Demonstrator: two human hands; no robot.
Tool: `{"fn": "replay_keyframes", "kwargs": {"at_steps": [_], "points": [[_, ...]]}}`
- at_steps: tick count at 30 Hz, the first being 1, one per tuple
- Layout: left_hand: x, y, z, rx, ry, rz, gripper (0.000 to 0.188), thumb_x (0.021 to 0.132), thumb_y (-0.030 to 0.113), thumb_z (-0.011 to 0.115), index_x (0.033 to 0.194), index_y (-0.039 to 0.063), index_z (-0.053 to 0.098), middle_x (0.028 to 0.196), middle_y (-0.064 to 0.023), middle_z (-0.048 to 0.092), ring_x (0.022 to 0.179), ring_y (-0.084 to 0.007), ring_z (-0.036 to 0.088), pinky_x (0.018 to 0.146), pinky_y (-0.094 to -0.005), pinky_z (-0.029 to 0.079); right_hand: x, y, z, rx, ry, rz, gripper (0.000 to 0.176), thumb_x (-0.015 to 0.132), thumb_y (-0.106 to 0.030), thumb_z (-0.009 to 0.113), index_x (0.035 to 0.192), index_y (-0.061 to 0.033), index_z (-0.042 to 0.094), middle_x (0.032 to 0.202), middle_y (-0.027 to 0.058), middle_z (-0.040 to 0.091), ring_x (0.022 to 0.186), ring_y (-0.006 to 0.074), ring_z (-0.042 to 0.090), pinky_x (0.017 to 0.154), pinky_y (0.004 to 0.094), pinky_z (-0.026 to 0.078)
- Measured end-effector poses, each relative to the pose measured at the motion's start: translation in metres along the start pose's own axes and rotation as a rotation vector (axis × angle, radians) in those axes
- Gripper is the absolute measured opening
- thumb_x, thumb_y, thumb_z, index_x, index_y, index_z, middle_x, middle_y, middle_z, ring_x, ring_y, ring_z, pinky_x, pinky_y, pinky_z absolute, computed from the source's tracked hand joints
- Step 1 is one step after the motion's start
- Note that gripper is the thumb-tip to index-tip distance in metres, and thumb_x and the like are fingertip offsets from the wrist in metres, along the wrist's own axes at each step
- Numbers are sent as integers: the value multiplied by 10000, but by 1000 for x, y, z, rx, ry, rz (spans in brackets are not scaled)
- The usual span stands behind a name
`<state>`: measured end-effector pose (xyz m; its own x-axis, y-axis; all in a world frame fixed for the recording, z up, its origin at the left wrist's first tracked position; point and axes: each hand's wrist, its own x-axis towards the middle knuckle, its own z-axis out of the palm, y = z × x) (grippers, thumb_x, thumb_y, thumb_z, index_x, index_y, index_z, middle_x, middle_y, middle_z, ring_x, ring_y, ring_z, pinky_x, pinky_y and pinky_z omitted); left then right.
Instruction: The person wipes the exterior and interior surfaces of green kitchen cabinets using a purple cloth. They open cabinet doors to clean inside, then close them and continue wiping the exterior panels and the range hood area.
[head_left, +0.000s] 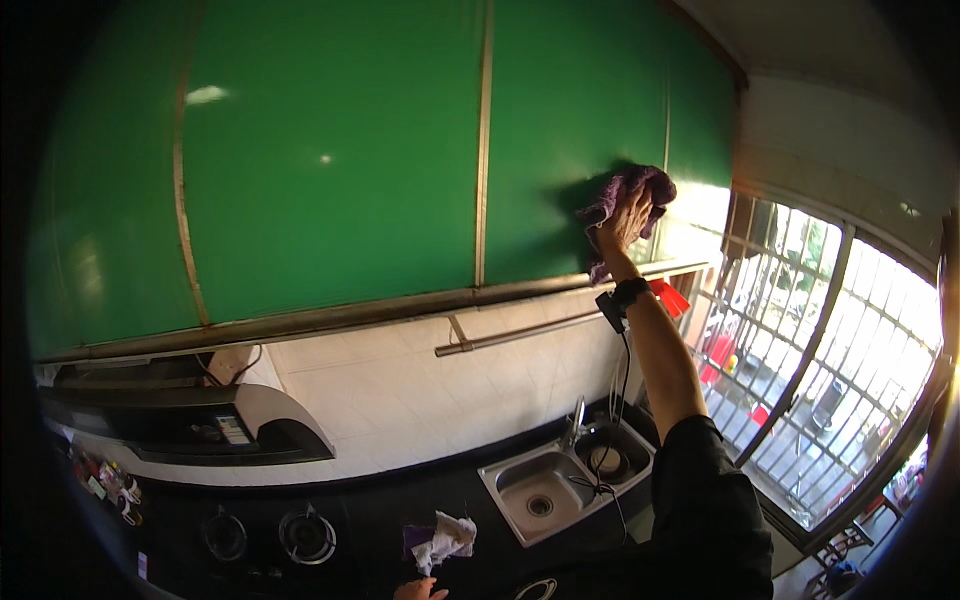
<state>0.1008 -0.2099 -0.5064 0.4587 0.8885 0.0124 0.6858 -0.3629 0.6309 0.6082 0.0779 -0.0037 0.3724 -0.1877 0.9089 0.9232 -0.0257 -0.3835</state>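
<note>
My right hand (628, 217) is raised and presses a bunched purple towel (660, 184) flat against a glossy green cabinet door (562, 135). A black wrist strap with a small device (621, 301) and a dangling cable is on that forearm. Only part of my left hand (420, 589) shows at the bottom edge, by the black countertop (360, 517). Just beyond its fingers lies a crumpled whitish and purple cloth (446, 538); whether they touch it I cannot tell.
Below the cabinets run a metal rail (525, 330) and a range hood (202, 427). A double stainless sink (517, 491) with a faucet (577, 420) is at right, a gas burner (307, 534) at left. Several bottles (112, 484) stand far left. A barred window (810, 352) is on the right.
</note>
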Motion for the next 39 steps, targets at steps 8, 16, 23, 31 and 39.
{"fn": "replay_keyframes", "kwargs": {"at_steps": [8,16,23,31,39], "points": [[-26,-11,-35,-51,39,28,381,879,359,626,1101,50,638,974,-195,672,942,-389,624,812,-473,488,-69,-126,-51,289,-95,-464,583,867,-162,576,1385,38,400,1393,246,406,1308,433,364,1125,526,260],[-42,-49,-56,-43,146,6,362,876,367,625,1010,32,647,933,-209,663,905,-398,623,764,-479,489,-44,-261,-71,324,-210,-695,619,871,-214,586,1406,26,386,1420,244,396,1334,430,346,1158,513,221],[-72,-79,-63,-42,137,-67,406,878,402,615,1036,30,650,926,-208,667,888,-399,627,767,-477,500,119,-354,12,293,122,-596,551,959,-350,463,1390,-9,425,1424,220,417,1326,399,377,1123,478,281],[-84,-100,-29,-137,88,-209,436,861,369,610,1144,38,584,982,-223,657,945,-421,607,808,-497,483,237,-467,66,227,81,-420,605,957,-446,430,1421,-60,397,1492,175,353,1357,379,340,1110,510,281],[-104,-127,-7,-91,112,-250,409,823,403,640,1050,64,610,945,-222,649,899,-429,610,767,-536,474,189,-547,42,340,54,-755,545,955,-397,445,1383,-59,452,1463,125,410,1360,346,345,1110,492,285]]}}
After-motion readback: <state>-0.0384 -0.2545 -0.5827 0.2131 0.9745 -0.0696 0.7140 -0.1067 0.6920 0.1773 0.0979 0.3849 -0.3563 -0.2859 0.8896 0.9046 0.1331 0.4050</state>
